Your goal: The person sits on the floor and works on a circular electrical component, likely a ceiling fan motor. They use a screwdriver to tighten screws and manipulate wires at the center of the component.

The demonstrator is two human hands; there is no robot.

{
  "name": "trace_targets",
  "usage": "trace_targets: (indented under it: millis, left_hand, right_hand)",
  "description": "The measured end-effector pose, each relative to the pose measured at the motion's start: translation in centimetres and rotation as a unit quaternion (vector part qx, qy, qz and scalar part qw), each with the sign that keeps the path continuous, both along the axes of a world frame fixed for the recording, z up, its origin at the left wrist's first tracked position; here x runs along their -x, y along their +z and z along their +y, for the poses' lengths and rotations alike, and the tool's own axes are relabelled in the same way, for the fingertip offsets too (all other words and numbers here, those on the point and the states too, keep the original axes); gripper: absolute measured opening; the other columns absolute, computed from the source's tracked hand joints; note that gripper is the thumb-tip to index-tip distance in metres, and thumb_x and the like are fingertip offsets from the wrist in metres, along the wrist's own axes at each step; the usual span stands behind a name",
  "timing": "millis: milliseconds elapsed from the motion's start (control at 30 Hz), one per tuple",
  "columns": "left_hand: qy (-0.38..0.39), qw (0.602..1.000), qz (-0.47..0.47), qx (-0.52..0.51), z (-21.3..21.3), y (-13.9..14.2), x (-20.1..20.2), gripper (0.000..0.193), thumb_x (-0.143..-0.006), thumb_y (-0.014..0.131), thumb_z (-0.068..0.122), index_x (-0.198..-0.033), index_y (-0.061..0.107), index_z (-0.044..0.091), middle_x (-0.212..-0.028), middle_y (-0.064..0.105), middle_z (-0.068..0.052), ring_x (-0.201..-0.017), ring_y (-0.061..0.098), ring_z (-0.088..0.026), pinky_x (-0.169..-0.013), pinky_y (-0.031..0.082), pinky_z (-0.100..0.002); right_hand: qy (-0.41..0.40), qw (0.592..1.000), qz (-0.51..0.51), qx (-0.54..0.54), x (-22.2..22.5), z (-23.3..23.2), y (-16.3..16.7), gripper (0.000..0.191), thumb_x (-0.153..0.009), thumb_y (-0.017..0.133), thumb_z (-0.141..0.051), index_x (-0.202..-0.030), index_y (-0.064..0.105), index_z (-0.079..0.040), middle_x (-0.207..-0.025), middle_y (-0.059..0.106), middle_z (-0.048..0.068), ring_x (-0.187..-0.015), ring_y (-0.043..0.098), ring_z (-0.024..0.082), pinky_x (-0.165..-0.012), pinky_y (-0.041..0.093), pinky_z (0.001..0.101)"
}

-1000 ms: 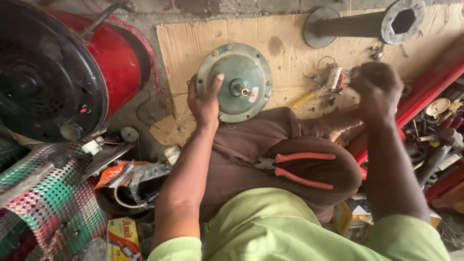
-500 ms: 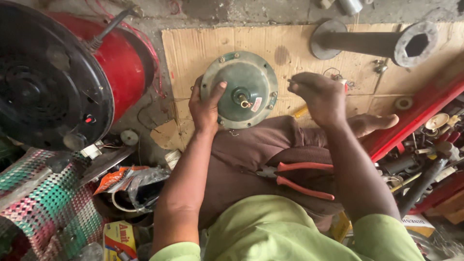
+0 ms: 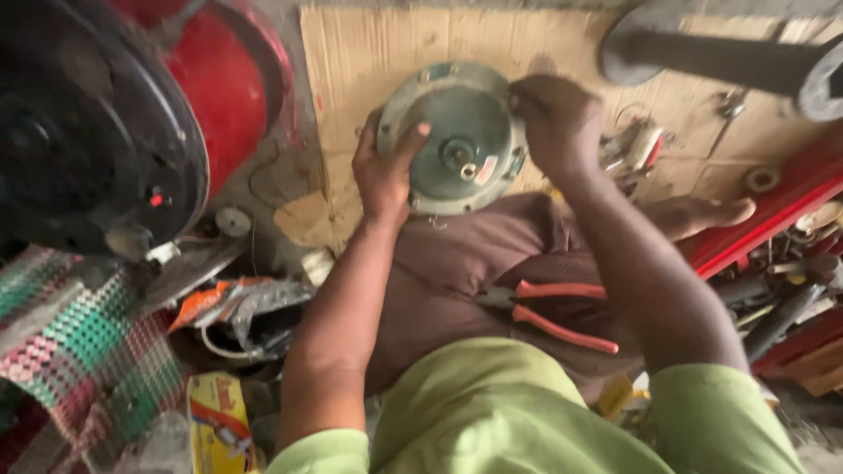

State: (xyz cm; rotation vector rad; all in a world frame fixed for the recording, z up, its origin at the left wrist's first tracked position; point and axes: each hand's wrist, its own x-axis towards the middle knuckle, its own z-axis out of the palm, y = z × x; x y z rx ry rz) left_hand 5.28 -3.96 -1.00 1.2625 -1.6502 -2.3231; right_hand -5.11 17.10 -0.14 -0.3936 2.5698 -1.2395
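Note:
A round grey-green metal motor housing [image 3: 457, 132] with a small shaft at its middle rests on a cardboard sheet [image 3: 351, 79] in front of my lap. My left hand [image 3: 384, 171] grips its left rim, thumb lying across the face. My right hand [image 3: 555, 123] holds the right rim, fingers curled over the edge. Orange-handled pliers [image 3: 549, 312] lie on my brown trouser leg, touched by neither hand.
A red fan body with a black grille [image 3: 105, 132] fills the upper left. A woven green mat [image 3: 79, 351] and a yellow box [image 3: 218, 421] lie lower left. A dark metal pipe stand [image 3: 720, 57] lies top right, above a red bar [image 3: 773, 211] and loose tools.
My right hand came in from the right and closed on the housing's right rim. The left hand stayed on the left rim. The view moved closer.

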Motion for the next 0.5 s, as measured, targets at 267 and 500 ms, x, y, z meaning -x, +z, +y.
trace_targets:
  millis: [267,500]
  left_hand:
    - [0.029,0.998,0.019,-0.061,0.1,0.3,0.0,0.049,-0.084,0.086,0.014,-0.127,0.065,0.004,-0.117,0.071,-0.007,-0.108,0.067,-0.017,-0.097,0.054,-0.032]
    - [0.027,0.998,0.032,-0.052,0.1,0.1,0.1,0.046,-0.086,0.086,0.014,-0.125,0.067,0.001,-0.113,0.072,-0.008,-0.104,0.067,-0.018,-0.095,0.054,-0.032]
  right_hand:
    - [0.033,0.997,0.075,-0.016,-0.2,-0.8,0.1,0.02,-0.088,0.071,0.009,-0.104,0.077,-0.001,-0.102,0.076,0.014,-0.093,0.075,0.029,-0.083,0.06,0.0379]
    - [0.023,0.996,0.083,-0.039,-0.9,-1.3,0.1,0.02,-0.087,0.07,0.009,-0.103,0.077,-0.001,-0.1,0.075,0.015,-0.091,0.074,0.031,-0.082,0.059,0.0393]
